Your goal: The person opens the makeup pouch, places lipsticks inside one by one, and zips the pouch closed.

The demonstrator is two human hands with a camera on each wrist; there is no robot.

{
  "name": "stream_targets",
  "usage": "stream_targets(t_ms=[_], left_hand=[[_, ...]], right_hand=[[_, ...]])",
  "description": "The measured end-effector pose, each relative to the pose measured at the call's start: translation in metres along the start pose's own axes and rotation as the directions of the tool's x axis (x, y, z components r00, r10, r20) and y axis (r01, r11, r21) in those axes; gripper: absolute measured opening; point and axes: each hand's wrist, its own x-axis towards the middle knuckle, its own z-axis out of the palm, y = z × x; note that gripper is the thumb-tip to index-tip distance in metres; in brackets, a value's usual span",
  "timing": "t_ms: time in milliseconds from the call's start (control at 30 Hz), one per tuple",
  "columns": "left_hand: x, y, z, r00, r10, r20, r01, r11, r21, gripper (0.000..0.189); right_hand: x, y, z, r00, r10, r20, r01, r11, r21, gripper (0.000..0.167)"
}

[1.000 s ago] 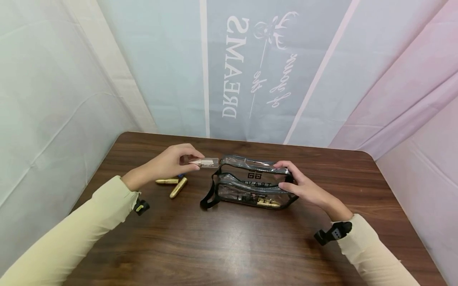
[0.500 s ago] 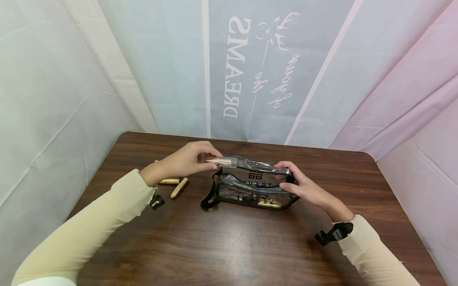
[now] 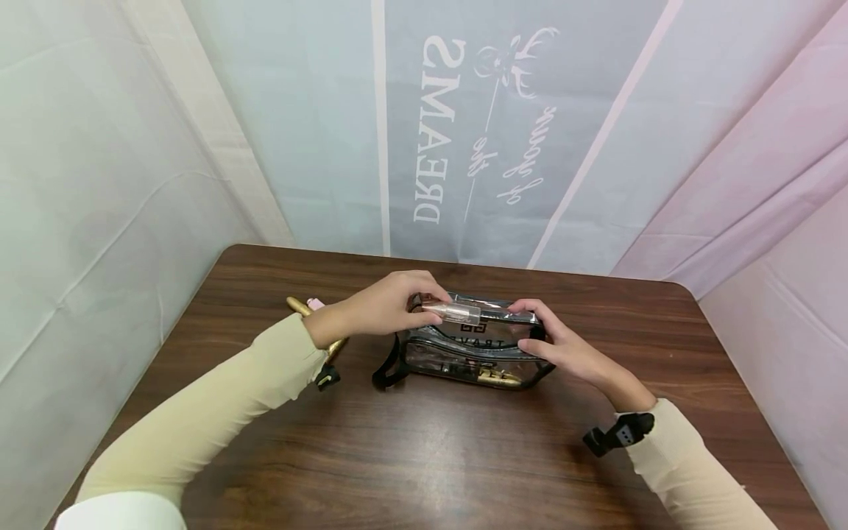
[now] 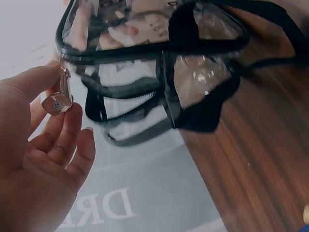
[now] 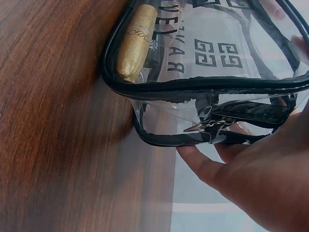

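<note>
My left hand pinches a small lipstick tube, clear at one end, just over the bag's opening. In the left wrist view the tube's rose-gold base faces the camera, between thumb and fingers. A clear toiletry bag with black trim stands unzipped on the table. My right hand grips its right end, thumb at the front edge and fingers on the far edge. Inside, at the bottom, lies a gold tube, a dark tube beside it.
Partly hidden by the left forearm are gold tubes and a pink item on the brown table. A black strap loop hangs off the bag's left end. Fabric curtains enclose the table.
My left hand has carried the lipstick tube to the right, from beside the bag to over its opening. The right hand has kept its grip on the bag's end.
</note>
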Motion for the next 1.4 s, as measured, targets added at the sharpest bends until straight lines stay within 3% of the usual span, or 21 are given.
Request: stream_targets(t_ms=[200, 567, 867, 1400], left_hand=[[0.008, 0.004, 0.01, 1.0, -0.005, 0.016, 0.004, 1.0, 0.028, 0.028], [0.008, -0.001, 0.02, 0.999, -0.039, 0.032, 0.036, 0.995, 0.097, 0.028], [0.008, -0.003, 0.022, 0.999, -0.033, 0.016, 0.031, 0.994, 0.107, 0.027], [0.009, -0.002, 0.024, 0.998, -0.049, 0.042, 0.044, 0.991, 0.124, 0.029]], right_hand=[[0.001, -0.001, 0.0, 1.0, 0.006, 0.004, -0.006, 1.0, 0.009, 0.049], [0.001, -0.003, 0.0, 1.0, 0.013, 0.006, -0.013, 1.0, 0.016, 0.048], [0.002, -0.005, -0.001, 1.0, 0.004, 0.003, -0.004, 1.0, 0.013, 0.048], [0.001, -0.001, -0.001, 1.0, -0.013, -0.004, 0.013, 1.0, 0.007, 0.047]])
